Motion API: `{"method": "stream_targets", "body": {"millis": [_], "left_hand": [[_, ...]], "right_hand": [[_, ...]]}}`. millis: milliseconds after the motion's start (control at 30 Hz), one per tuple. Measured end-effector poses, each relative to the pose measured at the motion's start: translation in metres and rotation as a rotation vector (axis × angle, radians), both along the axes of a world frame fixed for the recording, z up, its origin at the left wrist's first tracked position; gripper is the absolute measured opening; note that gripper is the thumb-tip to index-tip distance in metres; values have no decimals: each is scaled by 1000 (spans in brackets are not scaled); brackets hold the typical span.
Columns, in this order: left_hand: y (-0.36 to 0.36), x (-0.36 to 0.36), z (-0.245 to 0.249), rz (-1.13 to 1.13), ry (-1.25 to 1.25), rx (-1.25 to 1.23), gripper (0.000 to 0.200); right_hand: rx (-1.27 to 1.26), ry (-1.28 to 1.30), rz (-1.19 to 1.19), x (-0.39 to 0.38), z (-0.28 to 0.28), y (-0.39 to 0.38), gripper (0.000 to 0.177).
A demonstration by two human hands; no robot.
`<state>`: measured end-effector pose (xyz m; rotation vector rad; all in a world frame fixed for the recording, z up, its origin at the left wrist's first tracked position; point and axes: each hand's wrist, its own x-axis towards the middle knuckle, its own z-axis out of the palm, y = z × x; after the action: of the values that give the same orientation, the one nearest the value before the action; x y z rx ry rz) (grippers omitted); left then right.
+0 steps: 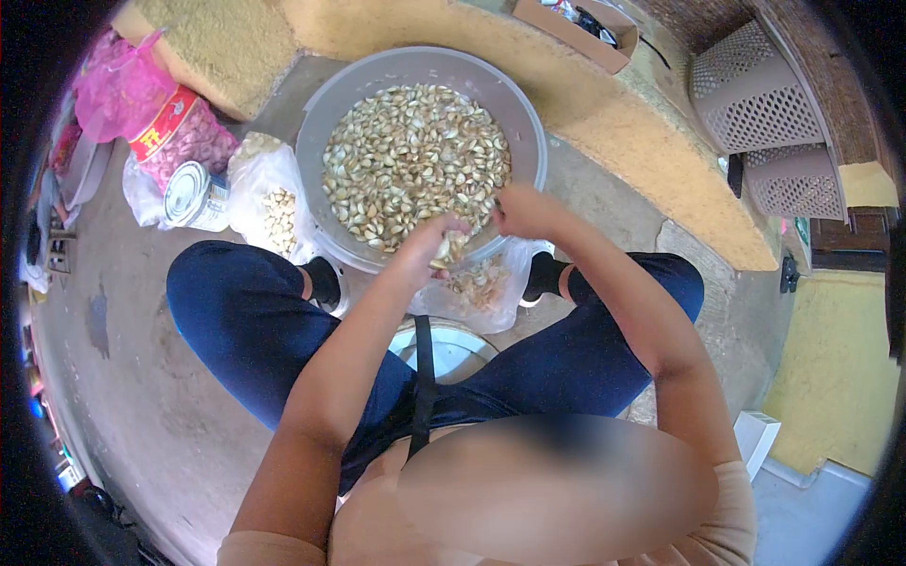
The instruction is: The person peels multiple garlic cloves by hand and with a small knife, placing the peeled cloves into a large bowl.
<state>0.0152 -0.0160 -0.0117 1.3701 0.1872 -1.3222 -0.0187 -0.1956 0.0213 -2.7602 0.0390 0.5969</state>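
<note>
A large grey tub [534, 132] holds a heap of garlic cloves [415, 156]. At its near rim my left hand [432, 247] is curled round pale cloves. Just to the right, over the same rim, my right hand [514, 209] is closed, its fingertips pinched on something too small to make out. Below both hands a clear plastic bag [505, 307] holds papery peels [479, 283]. Left of the tub, a white plastic bag [250, 184] contains pale cloves [279, 222].
A can [193, 193] stands at the left beside a pink mesh sack [193, 141]. A low yellow ledge [604, 141] runs behind the tub, with a cardboard box [576, 33] on it. Grey perforated baskets [769, 104] are at the upper right.
</note>
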Motion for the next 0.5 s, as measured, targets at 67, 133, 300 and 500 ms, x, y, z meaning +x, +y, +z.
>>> {"method": "stream_targets", "body": {"millis": [67, 133, 300, 500], "left_hand": [[0, 5, 4, 87, -15, -35, 26], [3, 9, 7, 138, 21, -166, 27], [2, 7, 22, 108, 62, -271, 31], [0, 5, 34, 59, -31, -366, 41]], "right_hand": [[50, 155, 36, -31, -16, -7, 16], [126, 219, 84, -56, -42, -9, 19], [154, 146, 62, -66, -61, -9, 22], [610, -22, -437, -44, 9, 2, 30]]}}
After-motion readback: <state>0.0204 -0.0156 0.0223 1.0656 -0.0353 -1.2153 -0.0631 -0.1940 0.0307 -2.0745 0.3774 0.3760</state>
